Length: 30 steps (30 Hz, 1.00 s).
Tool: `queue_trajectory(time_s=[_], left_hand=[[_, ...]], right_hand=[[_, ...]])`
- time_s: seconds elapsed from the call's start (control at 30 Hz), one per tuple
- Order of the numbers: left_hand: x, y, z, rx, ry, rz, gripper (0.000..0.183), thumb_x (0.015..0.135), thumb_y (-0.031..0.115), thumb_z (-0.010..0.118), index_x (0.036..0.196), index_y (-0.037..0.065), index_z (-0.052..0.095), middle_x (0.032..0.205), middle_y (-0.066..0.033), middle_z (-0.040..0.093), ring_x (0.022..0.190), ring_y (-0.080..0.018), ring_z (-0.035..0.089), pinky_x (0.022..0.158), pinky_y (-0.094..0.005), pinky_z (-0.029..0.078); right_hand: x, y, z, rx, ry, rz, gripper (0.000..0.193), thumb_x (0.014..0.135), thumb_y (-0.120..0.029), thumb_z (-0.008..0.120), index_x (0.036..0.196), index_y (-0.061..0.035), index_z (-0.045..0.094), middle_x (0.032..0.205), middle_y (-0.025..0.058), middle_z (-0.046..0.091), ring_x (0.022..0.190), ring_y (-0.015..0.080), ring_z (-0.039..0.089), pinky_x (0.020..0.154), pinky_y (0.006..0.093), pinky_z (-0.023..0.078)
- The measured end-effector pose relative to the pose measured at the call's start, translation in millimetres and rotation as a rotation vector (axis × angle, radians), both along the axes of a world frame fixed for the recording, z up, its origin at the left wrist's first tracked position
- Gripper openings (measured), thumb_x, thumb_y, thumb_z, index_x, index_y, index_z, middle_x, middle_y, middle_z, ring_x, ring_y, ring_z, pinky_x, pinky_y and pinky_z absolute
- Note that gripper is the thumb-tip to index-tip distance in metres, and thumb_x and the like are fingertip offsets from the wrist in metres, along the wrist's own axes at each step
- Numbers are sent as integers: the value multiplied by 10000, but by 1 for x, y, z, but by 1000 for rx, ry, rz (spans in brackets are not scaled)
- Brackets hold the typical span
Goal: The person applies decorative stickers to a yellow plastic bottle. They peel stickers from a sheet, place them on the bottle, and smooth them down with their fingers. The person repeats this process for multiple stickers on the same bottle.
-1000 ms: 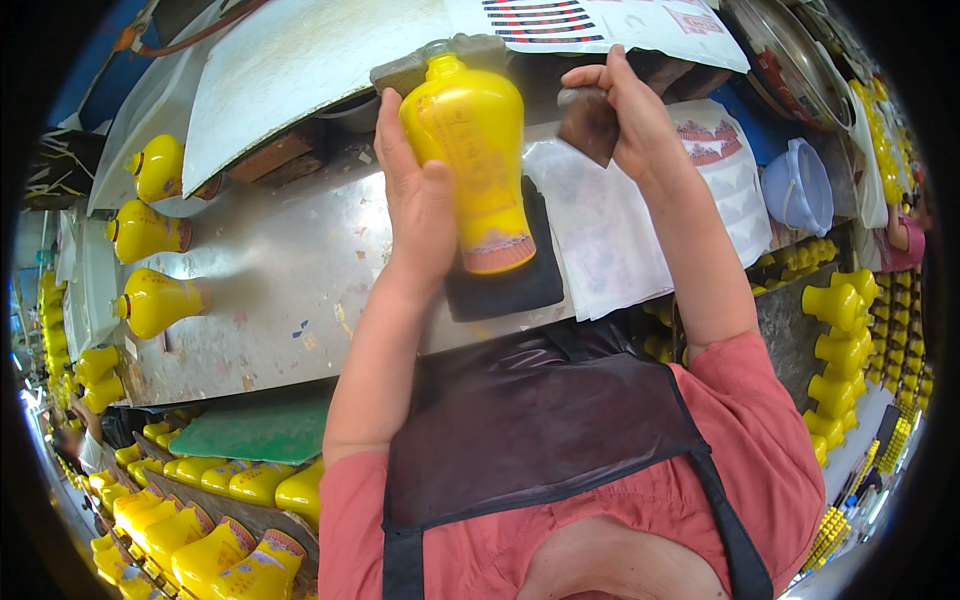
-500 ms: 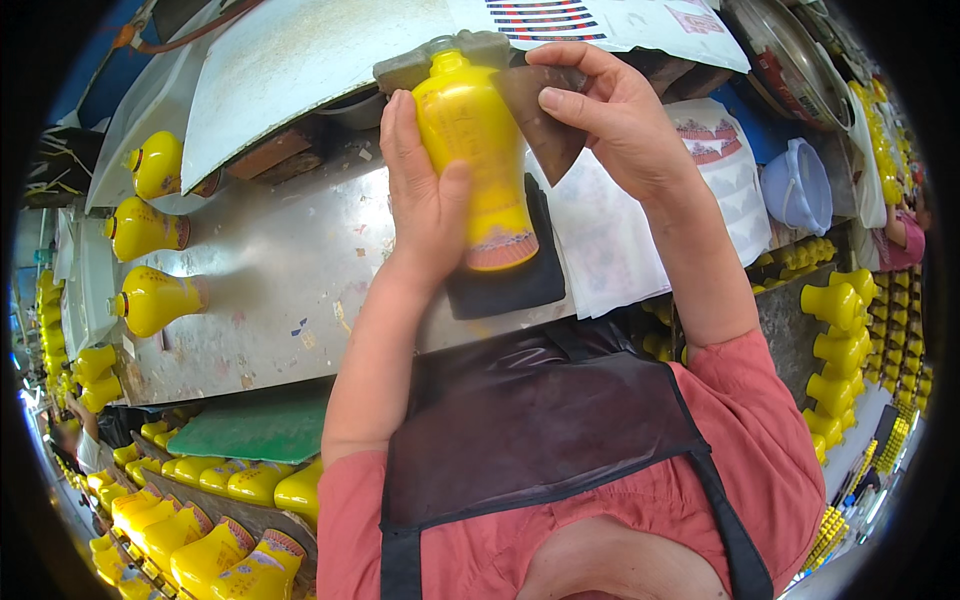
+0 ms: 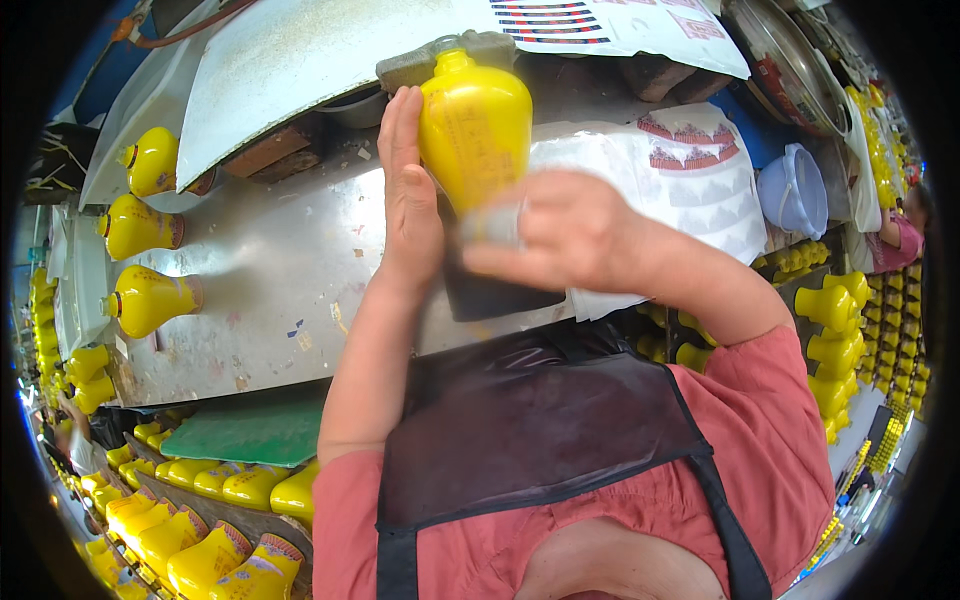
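A glossy yellow vase-shaped bottle lies on its side, its neck toward a grey block and its lower body over a black pad. Faint lettering and a patterned decal mark its surface. My left hand rests flat along the bottle's left side, fingers stretched out and thumb apart. Across the lower bottle, my right hand is closed on a thin flat scraper, both smeared by motion. That hand and the scraper hide the bottle's base.
Several yellow bottles lie at the metal table's left edge. Decal sheets lie right of the pad, by a pale blue bucket. A white board is at the back. More bottles fill racks below left.
My right hand has swept the scraper down from the bottle's upper right side to its lower body. My left thumb has come off the bottle's front and now lies beside it.
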State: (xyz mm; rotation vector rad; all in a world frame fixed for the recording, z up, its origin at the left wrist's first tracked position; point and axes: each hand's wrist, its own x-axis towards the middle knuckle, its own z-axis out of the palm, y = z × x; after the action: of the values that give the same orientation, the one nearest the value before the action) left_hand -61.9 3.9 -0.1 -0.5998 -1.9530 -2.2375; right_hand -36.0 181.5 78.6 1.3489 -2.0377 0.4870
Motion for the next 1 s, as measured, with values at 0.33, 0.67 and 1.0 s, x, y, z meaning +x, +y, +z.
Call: queue_trajectory(time_s=[0.33,0.67,1.0], left_hand=[[11,-8,-12,-298,-92,67,843,1009,278,474,1655,19,-2,1669,-251,224,1534,-396,273,1251,-430,229],[29,-9,-17,-343,-179,14,868,1002,246,384,1629,25,-174,1607,-271,369,1421,-414,470,1158,-403,392],[30,-8,-15,-347,-162,-9,897,1033,350,395,1613,-9,-189,1597,-281,374,1424,-415,464,1170,-406,377]], right_hand=[[-1,36,-17,-727,-1034,-374,230,1018,-113,598,1216,-31,683,1004,4,666,843,86,635,741,233,524],[5,5,-37,-289,-1220,-606,950,933,-489,669,1591,39,231,1121,363,679,1066,491,683,914,490,539],[4,11,-41,-298,-1254,-552,957,939,-469,649,1603,39,184,1114,366,680,1044,500,682,903,488,541]])
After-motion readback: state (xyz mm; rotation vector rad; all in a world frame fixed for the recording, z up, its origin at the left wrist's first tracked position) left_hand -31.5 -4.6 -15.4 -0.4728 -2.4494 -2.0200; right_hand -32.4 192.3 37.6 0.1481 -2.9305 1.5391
